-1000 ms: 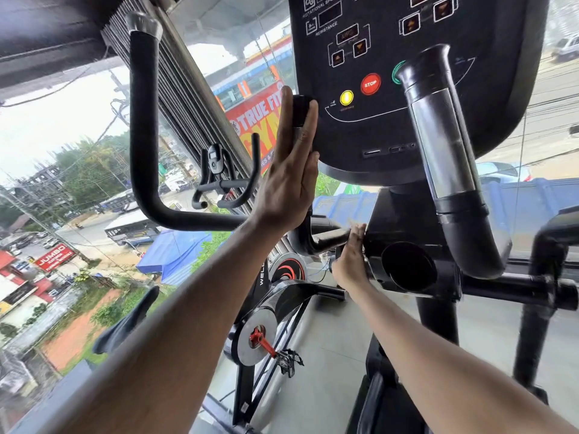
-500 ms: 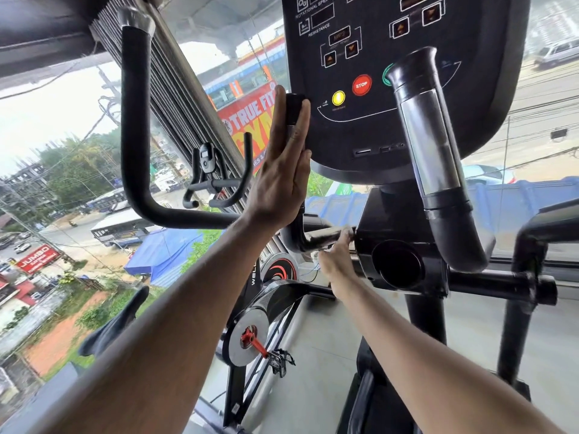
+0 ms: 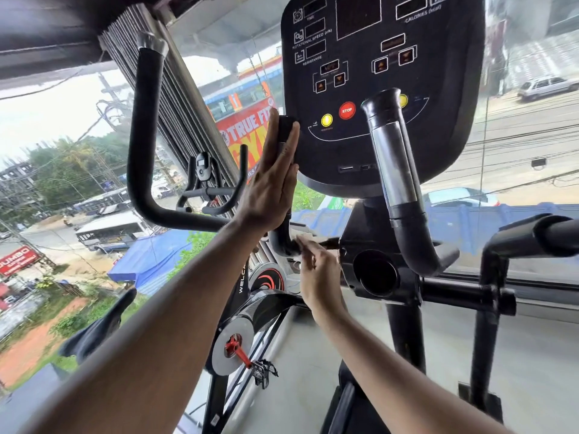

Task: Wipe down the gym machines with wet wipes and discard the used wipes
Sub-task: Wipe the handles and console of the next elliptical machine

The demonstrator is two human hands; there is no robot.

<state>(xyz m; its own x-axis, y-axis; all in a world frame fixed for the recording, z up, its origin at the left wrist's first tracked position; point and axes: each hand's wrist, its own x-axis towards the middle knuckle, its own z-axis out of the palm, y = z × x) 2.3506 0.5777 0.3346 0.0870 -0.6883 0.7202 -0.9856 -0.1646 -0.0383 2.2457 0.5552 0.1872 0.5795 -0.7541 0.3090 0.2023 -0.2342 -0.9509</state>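
At frame centre, the left hand (image 3: pixel 272 180) lies flat and open against a short black grip (image 3: pixel 285 133) beside the console (image 3: pixel 380 89), labelled "STOP", "RESISTANCE" and "CALORIES". Below it, the right hand (image 3: pixel 318 267), fingers loosely spread, touches the bar (image 3: pixel 289 242); blur hides any wipe. A "TRUE FIT" banner (image 3: pixel 247 133) shows outside.

A gym is shown, high up above a street. A big exercise machine with a black button panel (image 3: pixel 380 89), a red STOP button (image 3: pixel 346 110) and padded handlebars (image 3: pixel 147 145) is seen up close. A spin bike (image 3: pixel 247 311) with a red pedal arm is parked beside it. Through the large window (image 3: pixel 78 151), a red banner (image 3: pixel 246 133) with the words "TRUE FIT" is seen, with roads and cars far below.
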